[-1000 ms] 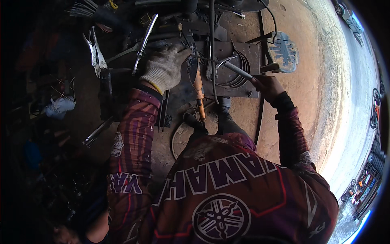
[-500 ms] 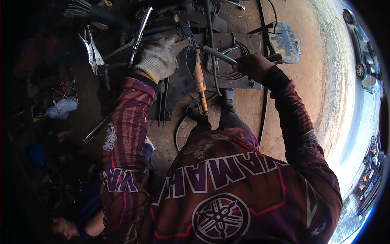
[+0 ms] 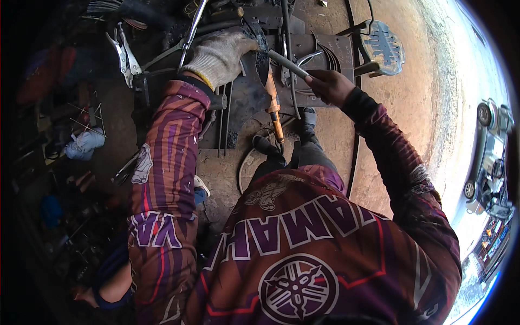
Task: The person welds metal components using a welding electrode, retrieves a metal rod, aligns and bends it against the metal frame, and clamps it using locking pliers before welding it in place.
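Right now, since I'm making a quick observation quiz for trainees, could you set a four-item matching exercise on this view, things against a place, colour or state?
Things:
1. left hand
2. right hand
3. pliers
4. slotted seat

Descriptions:
A. bluish, at the picture's upper right
B. bare, holding a grey rod
C. silver, spread in a V
D. wearing a pale knitted glove

Right pairs: 1-D, 2-B, 3-C, 4-A

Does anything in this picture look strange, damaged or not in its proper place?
One thing looks odd: the left hand wears a whitish knitted glove, while the right hand, holding a grey rod, has none. No spill is evident, though much of the picture's left side is too dark to judge.
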A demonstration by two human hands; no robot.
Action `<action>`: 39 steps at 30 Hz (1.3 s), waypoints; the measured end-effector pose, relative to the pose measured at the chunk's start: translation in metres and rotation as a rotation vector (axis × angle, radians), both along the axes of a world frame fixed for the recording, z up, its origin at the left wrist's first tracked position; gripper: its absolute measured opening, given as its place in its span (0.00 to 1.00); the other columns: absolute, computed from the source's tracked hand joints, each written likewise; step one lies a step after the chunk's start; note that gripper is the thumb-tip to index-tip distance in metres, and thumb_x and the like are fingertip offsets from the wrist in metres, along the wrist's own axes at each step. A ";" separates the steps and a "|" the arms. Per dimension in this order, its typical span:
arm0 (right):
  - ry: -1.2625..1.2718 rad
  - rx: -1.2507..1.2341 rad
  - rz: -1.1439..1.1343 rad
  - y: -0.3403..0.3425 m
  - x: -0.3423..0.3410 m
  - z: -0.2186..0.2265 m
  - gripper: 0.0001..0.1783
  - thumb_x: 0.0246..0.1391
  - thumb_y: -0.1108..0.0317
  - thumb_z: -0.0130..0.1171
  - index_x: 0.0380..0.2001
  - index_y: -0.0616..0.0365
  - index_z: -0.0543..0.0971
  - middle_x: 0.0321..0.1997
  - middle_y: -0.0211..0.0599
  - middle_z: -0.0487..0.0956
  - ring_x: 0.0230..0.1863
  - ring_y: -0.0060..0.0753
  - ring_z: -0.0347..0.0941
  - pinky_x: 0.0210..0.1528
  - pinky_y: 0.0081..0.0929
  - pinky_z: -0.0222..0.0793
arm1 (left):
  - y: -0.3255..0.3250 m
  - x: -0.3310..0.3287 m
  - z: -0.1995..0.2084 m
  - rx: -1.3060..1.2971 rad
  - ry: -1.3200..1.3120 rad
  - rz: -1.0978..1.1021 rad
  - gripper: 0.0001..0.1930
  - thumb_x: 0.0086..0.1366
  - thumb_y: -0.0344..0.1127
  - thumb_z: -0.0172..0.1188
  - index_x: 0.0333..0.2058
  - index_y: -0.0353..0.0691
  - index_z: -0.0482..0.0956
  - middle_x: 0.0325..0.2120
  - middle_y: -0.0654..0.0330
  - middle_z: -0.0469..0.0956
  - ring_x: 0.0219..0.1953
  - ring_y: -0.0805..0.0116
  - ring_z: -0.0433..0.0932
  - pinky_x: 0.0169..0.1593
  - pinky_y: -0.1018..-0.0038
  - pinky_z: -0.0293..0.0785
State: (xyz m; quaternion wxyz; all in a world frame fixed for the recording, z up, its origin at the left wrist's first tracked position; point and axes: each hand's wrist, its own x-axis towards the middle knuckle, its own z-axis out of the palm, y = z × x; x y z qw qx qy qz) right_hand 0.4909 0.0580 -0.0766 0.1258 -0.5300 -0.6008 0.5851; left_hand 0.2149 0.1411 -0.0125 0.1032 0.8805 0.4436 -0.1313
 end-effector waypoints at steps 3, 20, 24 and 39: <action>0.022 -0.035 -0.056 -0.016 -0.009 -0.003 0.27 0.66 0.45 0.50 0.39 0.62 0.79 0.21 0.29 0.73 0.21 0.22 0.69 0.28 0.28 0.68 | 0.003 0.000 0.000 0.000 0.010 -0.011 0.24 0.55 0.24 0.57 0.52 0.48 0.77 0.50 0.61 0.76 0.55 0.58 0.75 0.60 0.65 0.72; 0.328 -0.079 -0.590 -0.103 -0.109 -0.028 0.26 0.64 0.51 0.57 0.56 0.58 0.73 0.41 0.40 0.81 0.45 0.30 0.75 0.50 0.28 0.69 | 0.017 -0.002 0.000 -0.084 0.159 -0.112 0.15 0.55 0.31 0.64 0.43 0.50 0.83 0.46 0.61 0.78 0.52 0.58 0.76 0.58 0.65 0.73; 0.328 -0.124 -0.673 -0.109 -0.128 -0.036 0.25 0.61 0.51 0.61 0.52 0.59 0.73 0.39 0.40 0.80 0.44 0.31 0.76 0.49 0.28 0.70 | 0.015 -0.005 -0.006 -0.050 0.127 -0.149 0.14 0.57 0.29 0.62 0.42 0.51 0.82 0.44 0.61 0.78 0.50 0.57 0.77 0.55 0.65 0.75; 0.098 0.051 -0.571 -0.095 -0.105 -0.017 0.23 0.61 0.50 0.61 0.45 0.60 0.76 0.31 0.38 0.81 0.29 0.27 0.77 0.30 0.28 0.71 | 0.004 -0.010 -0.014 -0.057 0.116 -0.114 0.15 0.60 0.26 0.56 0.44 0.52 0.82 0.43 0.59 0.78 0.49 0.54 0.78 0.53 0.63 0.76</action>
